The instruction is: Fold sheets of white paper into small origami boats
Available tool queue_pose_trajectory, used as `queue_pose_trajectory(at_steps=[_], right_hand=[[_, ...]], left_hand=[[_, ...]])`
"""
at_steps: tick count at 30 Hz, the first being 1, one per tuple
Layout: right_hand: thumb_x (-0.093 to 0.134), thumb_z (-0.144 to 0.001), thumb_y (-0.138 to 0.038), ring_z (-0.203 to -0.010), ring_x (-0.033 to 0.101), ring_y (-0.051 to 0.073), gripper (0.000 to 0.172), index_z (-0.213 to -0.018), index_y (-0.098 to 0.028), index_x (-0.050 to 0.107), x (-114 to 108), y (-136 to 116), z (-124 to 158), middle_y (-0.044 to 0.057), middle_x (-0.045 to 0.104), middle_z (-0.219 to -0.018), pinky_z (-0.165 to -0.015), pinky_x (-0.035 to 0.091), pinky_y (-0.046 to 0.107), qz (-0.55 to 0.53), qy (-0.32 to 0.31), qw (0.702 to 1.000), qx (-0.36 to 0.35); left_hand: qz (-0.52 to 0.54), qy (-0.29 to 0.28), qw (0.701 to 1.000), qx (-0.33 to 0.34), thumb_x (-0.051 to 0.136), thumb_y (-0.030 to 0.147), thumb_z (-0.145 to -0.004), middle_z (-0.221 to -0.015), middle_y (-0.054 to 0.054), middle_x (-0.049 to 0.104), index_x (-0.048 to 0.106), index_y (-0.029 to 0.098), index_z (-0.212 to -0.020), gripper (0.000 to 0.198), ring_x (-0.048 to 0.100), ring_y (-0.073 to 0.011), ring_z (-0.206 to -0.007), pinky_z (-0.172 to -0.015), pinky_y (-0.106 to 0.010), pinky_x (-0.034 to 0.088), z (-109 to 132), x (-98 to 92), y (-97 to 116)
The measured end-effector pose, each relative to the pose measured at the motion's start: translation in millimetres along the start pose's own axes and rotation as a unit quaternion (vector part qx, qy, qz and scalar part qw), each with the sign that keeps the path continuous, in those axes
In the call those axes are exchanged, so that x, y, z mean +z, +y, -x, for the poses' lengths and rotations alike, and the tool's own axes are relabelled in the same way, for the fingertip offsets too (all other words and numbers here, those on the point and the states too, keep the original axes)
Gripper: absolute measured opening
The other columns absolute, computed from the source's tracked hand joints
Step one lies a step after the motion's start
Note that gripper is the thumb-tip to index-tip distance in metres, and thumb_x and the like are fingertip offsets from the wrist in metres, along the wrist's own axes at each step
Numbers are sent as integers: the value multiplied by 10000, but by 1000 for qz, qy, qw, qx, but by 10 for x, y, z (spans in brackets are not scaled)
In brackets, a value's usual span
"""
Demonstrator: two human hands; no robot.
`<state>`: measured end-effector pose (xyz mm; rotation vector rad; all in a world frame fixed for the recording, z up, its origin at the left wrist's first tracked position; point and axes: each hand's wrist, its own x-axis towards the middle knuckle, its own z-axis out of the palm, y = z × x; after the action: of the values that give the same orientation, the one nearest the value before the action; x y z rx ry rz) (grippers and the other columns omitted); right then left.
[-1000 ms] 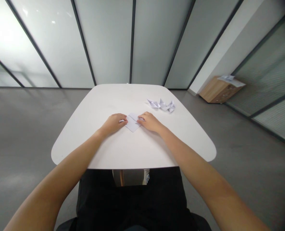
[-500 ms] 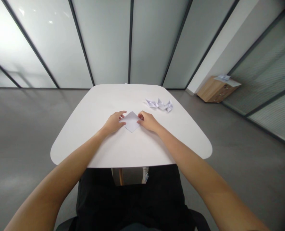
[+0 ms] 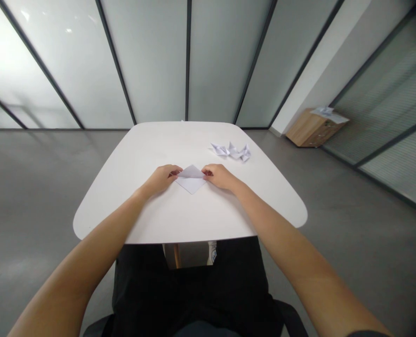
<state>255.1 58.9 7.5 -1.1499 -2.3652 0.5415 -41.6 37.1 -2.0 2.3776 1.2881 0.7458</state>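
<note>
A white paper square (image 3: pixel 191 184) lies as a diamond on the white table (image 3: pixel 151 145), with its upper part lifted or folded toward me as a triangular flap. My left hand (image 3: pixel 161 179) pinches the paper's left corner between fingers and thumb. My right hand (image 3: pixel 218 176) pinches the right corner the same way. Fingertips of both hands cover those corners. Beyond the right hand lie several small folded white paper shapes (image 3: pixel 230 151), which neither hand touches.
The rounded table edge runs close in front of me, above my dark clothing. A wooden cabinet (image 3: pixel 315 128) with white papers (image 3: pixel 323 111) on top stands far right on the grey floor. Frosted glass partitions (image 3: pixel 151 61) run behind the table.
The paper was lying flat as a diamond. Now both hands have closed on its side corners and its upper part has come up and over toward me.
</note>
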Motion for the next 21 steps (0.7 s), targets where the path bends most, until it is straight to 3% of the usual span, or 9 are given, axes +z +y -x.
queue_pose_trajectory(at_steps=[8, 14, 21], right_hand=[[665, -915, -98, -837, 646, 173, 150, -1002, -168, 765, -6, 19, 26, 58, 717, -960, -813, 462, 279, 44, 6, 998, -48], [593, -952, -103, -892, 641, 189, 192, -1035, -166, 754, -18, 52, 63, 74, 694, -995, -856, 463, 288, 63, 9, 995, -78], [634, -938, -136, -851, 632, 184, 165, -1038, -173, 760, -47, 46, 76, 60, 712, -959, -829, 451, 289, 53, 10, 997, -52]], left_hand=[[-3, -7, 998, 60, 554, 251, -940, -1113, -47, 767, 769, 238, -1144, 296, 707, -192, -950, -895, -318, 556, 45, -60, -7], [25, -69, 997, 37, 636, 293, -911, -1124, -41, 776, 755, 264, -1252, 362, 714, -190, -924, -869, -324, 564, 95, -136, 35], [47, -50, 997, 31, 636, 295, -906, -1127, -40, 780, 766, 264, -1199, 322, 726, -197, -943, -897, -343, 576, 75, -104, -72]])
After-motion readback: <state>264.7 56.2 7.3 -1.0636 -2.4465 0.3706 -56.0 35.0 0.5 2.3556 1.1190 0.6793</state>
